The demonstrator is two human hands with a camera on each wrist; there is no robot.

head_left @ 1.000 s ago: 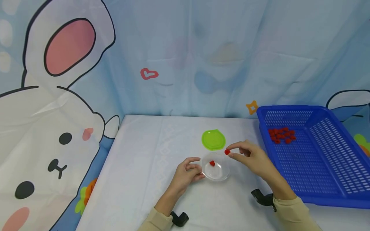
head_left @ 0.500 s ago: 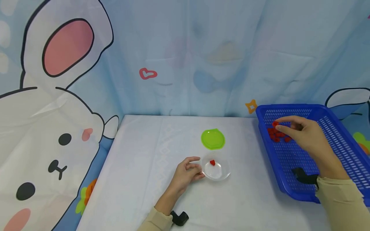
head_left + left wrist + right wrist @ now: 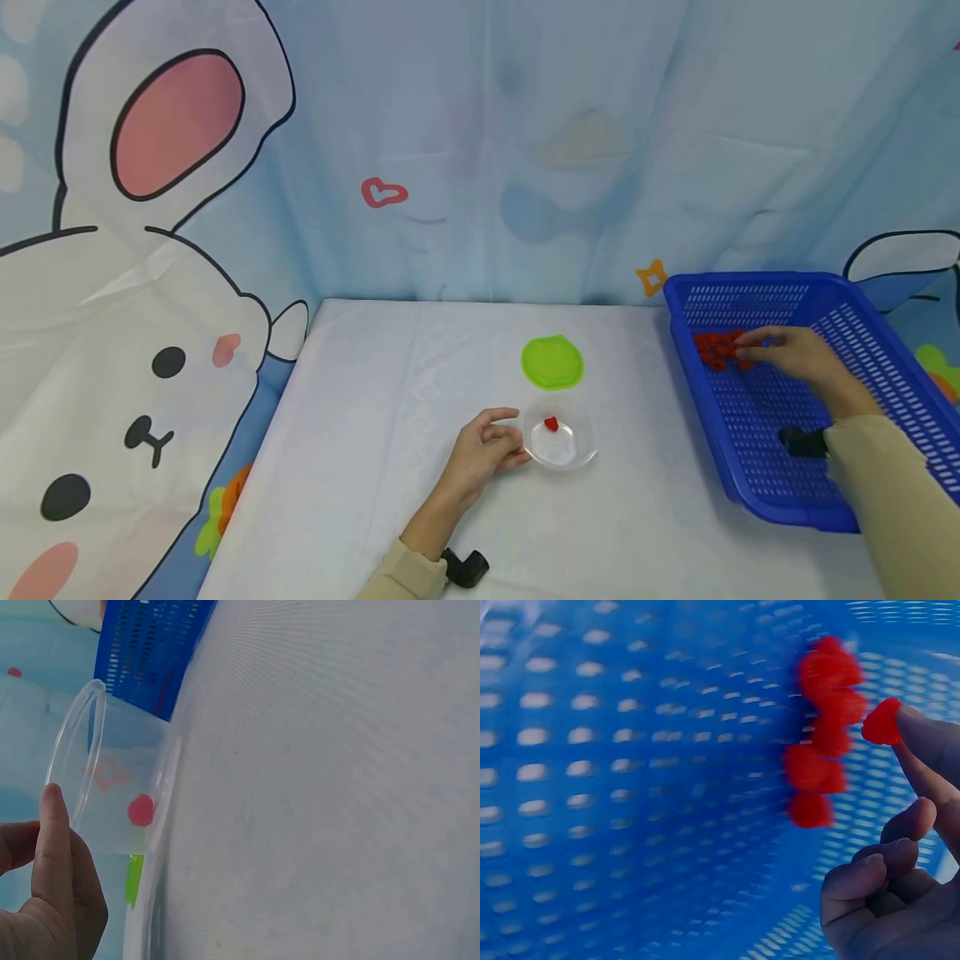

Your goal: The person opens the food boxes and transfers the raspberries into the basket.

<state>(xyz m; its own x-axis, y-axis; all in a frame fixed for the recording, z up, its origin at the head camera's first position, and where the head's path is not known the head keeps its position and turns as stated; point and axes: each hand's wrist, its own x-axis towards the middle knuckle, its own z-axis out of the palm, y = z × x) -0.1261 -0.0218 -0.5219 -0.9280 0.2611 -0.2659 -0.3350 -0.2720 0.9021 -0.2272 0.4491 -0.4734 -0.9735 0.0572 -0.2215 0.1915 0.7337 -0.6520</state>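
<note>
My right hand (image 3: pixel 798 358) is down in the blue basket (image 3: pixel 780 467), beside several red raspberries (image 3: pixel 716 343). In the right wrist view its thumb and index finger pinch one raspberry (image 3: pixel 883 721), apart from the clustered raspberries (image 3: pixel 826 735). My left hand (image 3: pixel 483 454) is at the left side of a clear plastic cup (image 3: pixel 573 454), its fingertips touching the cup near the rim. One raspberry (image 3: pixel 551 424) lies at the bottom of the cup; the left wrist view shows this raspberry (image 3: pixel 140 810) through the clear wall.
A bright green lid (image 3: pixel 552 362) lies flat on the white tabletop (image 3: pixel 420 375) just behind the cup. The basket's high perforated walls enclose the right side. A blue printed curtain (image 3: pixel 487 150) hangs behind the table. Black wrist cameras (image 3: pixel 467 569) stick out by both sleeves.
My right hand has moved from beside the cup to the basket with a raspberry between its fingers, then lower into it. The left hand and cup have stayed in place.
</note>
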